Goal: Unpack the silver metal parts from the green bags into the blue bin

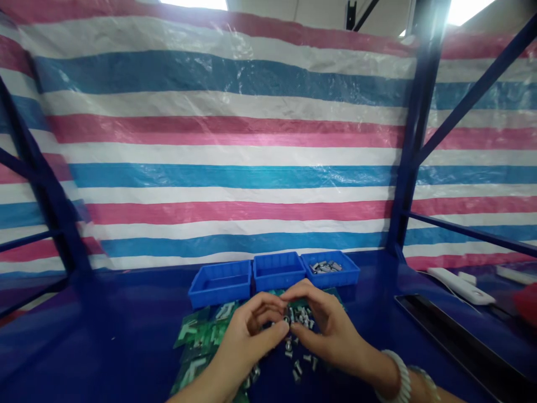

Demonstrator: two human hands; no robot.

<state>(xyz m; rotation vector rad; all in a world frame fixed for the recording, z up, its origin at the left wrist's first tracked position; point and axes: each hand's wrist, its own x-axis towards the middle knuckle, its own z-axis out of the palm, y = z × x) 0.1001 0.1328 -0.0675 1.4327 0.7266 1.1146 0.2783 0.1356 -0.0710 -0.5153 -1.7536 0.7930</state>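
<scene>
My left hand (253,338) is curled, its thumb near the fingertips and against a small shiny metal part (287,319), possibly a screw or nut. Facing it, my right hand (331,330) is bent round, with thumb and index fingertips close to the same part; what it grips is too small to make out. Below and between both hands lie several loose metal screws (297,369), partly hidden by the fingers. Green plastic bags (197,333) with pale pieces in them lie beside and under my left forearm.
Three blue bins stand behind my hands: the left bin (191,294), the middle bin (279,278) and the right bin (352,275), which contains metal pieces (326,267). A long dark flat object (453,341) and a white device (461,285) lie right. Blue posts (413,140) frame a striped sheet (235,176).
</scene>
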